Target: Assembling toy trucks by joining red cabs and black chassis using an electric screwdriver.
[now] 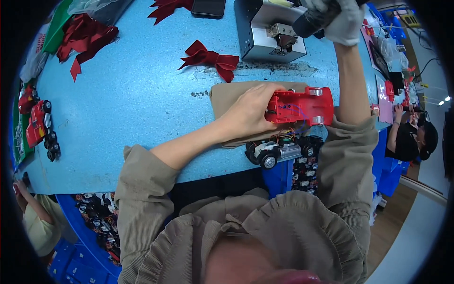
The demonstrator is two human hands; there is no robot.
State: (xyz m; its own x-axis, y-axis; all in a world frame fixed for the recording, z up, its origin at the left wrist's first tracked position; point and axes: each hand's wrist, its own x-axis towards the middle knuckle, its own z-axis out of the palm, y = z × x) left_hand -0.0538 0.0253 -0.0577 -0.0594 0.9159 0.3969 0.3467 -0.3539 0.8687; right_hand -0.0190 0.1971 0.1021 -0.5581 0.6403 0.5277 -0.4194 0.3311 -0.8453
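My left hand [255,109] grips the left end of a red plastic toy truck body [321,106], turned with its hollow inside up. Thin blue and other coloured wires run from it to the toy truck chassis [288,151] with black wheels at the table's near edge. Both lie by a folded brown cloth [227,97], the body partly over it. My right hand [347,23], in a whitish glove, is closed round a dark cylindrical hand tool [307,23] at the upper right. The tool's tip is beside a metal box machine [269,49] with a small mechanism in front.
Red ribbon bows [210,60] lie on the blue table [137,94], with a dark phone [208,8] at the back. Finished-looking red toy trucks [38,125] stand at left. Below are blue bins [94,222] of parts. Other people [416,137] sit at right and lower left.
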